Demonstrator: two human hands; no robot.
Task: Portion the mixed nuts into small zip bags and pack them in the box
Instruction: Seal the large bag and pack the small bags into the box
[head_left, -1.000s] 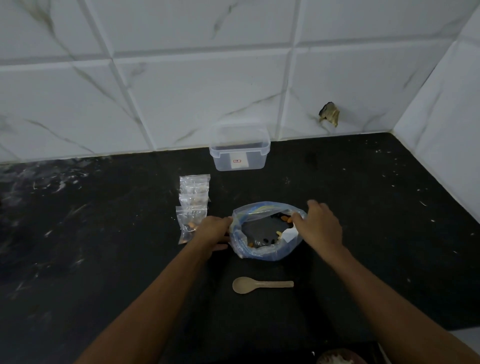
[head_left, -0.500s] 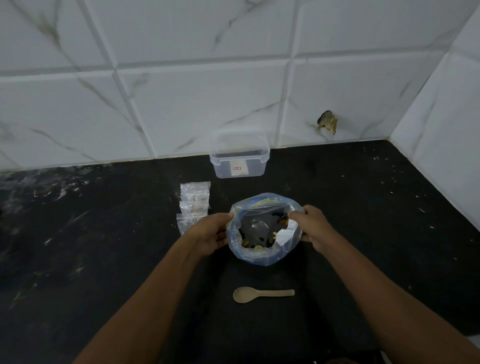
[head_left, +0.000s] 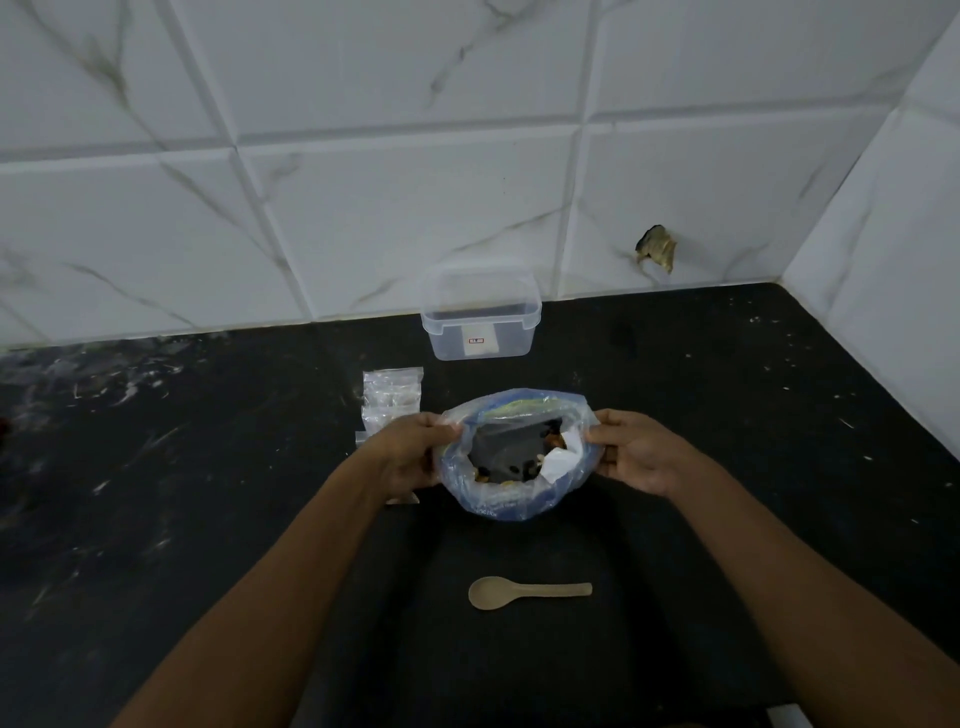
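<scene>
Head view: the left hand (head_left: 410, 457) and the right hand (head_left: 641, 452) each pinch one side of the rim of the big nut bag (head_left: 511, 457), spreading its mouth wide on the black counter (head_left: 727, 415); mixed nuts (head_left: 519, 470) lie at its bottom; this looks like the opening step, before any scooping. Next, I judge, one hand must let go and take the spoon (head_left: 527, 592), lying near the person, while a small zip bag from the pile (head_left: 389, 397) just left is readied. The clear box (head_left: 480, 317) waits by the wall, open; its white label shows a red mark, unreadable; faint print on the bag is too small to read.
</scene>
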